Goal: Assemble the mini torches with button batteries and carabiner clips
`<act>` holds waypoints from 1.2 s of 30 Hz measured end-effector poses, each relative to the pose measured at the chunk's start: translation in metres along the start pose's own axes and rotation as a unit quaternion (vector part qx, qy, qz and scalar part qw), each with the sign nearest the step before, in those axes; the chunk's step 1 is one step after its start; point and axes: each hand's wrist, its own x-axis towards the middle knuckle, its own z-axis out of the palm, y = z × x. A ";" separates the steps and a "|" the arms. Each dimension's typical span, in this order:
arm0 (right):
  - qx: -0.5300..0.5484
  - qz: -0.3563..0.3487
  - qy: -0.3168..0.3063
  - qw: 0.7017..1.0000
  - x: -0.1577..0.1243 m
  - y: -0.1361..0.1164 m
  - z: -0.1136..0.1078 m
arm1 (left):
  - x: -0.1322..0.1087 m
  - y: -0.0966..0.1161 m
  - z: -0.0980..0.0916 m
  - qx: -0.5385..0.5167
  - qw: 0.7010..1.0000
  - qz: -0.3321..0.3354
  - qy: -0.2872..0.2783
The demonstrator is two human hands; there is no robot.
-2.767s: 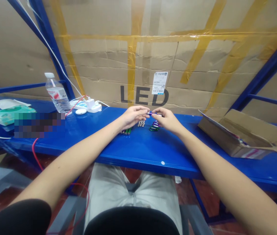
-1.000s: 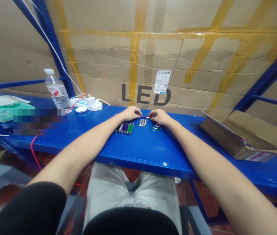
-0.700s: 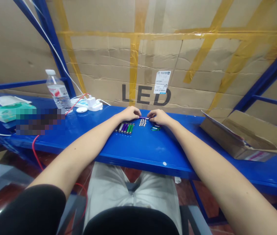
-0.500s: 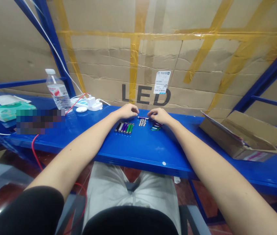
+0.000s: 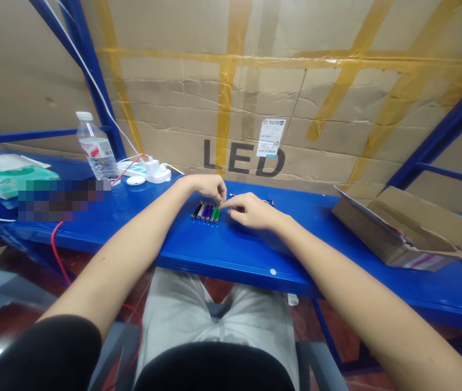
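A row of several small coloured tubes (image 5: 206, 212), silver, purple and green, lies on the blue bench (image 5: 235, 250). My left hand (image 5: 205, 187) rests just behind the row with its fingers curled; what they hold, if anything, is hidden. My right hand (image 5: 249, 212) reaches left across the bench, its fingertips pinched together at the green tube on the row's right end. It covers the spot where the small silver cells and coloured clips lay. A thin purple piece (image 5: 234, 195) shows on the bench behind the right hand.
An open cardboard box (image 5: 402, 228) lies on the bench at the right. At the back left are a water bottle (image 5: 94, 149), a white power strip (image 5: 149, 172) with red and white cables, and a green packet (image 5: 8, 182). A large taped carton marked LED (image 5: 239, 108) walls off the back.
Both hands held a thin purple piece between them behind the cells. Now the right hand has let go and slid left and nearer, over the cells, to the row's end. The left hand curled in.
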 end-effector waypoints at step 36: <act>0.091 0.241 -0.236 0.937 -0.026 0.009 -0.053 | 0.013 0.032 0.033 0.044 0.995 0.063 0.061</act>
